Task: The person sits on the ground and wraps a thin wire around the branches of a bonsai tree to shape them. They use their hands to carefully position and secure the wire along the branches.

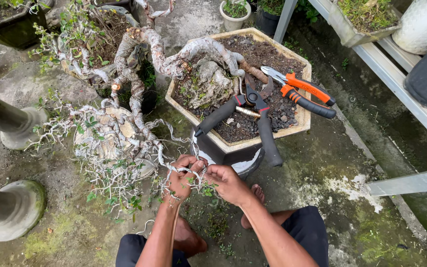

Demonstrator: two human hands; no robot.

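Black-handled shears point(253, 116) lay open across the square pot's point(300, 123) rim, and orange-handled pliers point(302, 91) lay just beside them on the dark gravel point(282, 111). A mossy rock point(206, 84) sat in the same pot. Two grey pedestals point(11, 210) stood on the damp concrete at the left. A metal rack point(401, 64) at the right carried what looked like planters point(366, 17).

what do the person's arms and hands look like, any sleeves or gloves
Both arms are bare to the frame's edge: no sleeves in view. The left hand and right hand wear no gloves, and no rings, watch or bands show. Dark shorts cover the thighs, and the feet are bare.
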